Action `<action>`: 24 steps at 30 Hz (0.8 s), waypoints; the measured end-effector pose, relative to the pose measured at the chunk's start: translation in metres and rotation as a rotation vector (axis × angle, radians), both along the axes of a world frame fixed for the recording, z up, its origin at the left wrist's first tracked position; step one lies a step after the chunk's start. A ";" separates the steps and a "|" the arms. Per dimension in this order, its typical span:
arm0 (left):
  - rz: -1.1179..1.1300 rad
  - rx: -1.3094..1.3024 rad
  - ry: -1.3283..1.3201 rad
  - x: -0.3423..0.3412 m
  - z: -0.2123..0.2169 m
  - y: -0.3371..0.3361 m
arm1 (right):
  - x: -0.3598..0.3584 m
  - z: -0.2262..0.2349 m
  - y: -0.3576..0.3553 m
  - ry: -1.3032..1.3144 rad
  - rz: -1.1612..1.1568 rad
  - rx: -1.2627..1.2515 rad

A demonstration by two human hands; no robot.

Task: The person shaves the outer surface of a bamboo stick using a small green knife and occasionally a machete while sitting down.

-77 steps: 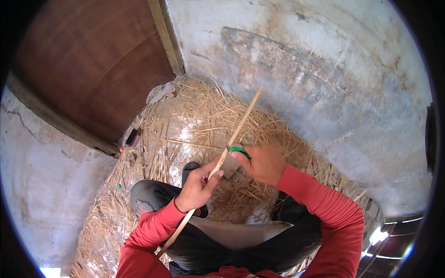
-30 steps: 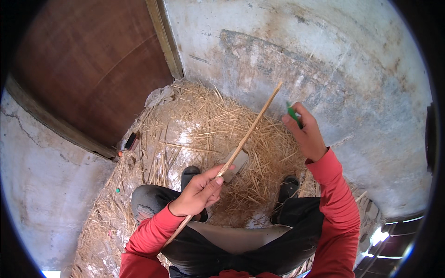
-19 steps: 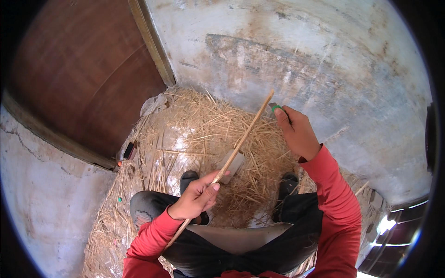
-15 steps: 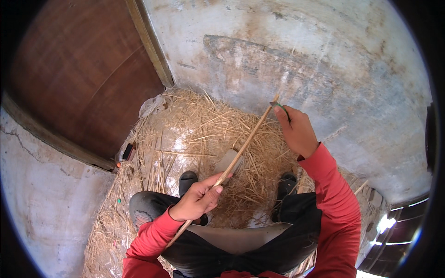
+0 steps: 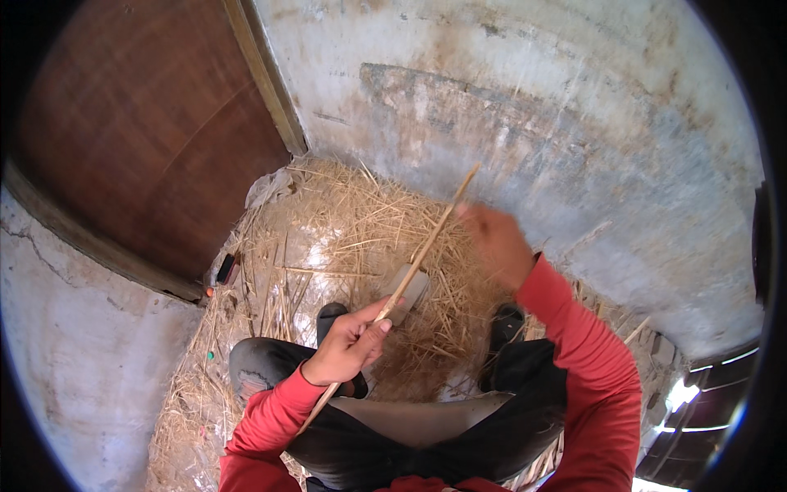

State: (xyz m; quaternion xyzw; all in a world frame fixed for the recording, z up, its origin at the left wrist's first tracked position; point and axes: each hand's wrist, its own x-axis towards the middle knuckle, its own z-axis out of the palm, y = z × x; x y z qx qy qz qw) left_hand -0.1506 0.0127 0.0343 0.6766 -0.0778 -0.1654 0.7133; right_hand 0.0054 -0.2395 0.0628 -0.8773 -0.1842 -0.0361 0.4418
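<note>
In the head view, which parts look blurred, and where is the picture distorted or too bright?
Head view: the right hand is smeared by motion blur, while the left hand and the stick look sharp; fisheye bending curves the door frame near the dark round rim; bright glare burns out at the lower right edge.

the right hand [image 5: 494, 243] is smeared with motion blur, so whatever its fingers pinch cannot be told. below the left hand [image 5: 348, 348], the stick [image 5: 418, 261] vanishes behind the red sleeve [image 5: 266, 422].
</note>
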 end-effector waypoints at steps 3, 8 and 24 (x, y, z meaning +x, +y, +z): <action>0.025 -0.068 0.063 -0.001 -0.001 0.002 | -0.017 -0.012 0.014 -0.061 0.100 -0.033; 0.007 -0.083 0.027 0.005 0.000 0.004 | -0.014 0.016 0.011 0.083 0.092 -0.084; 0.048 -0.110 0.027 0.006 0.006 0.003 | -0.058 -0.005 0.040 0.128 0.315 0.021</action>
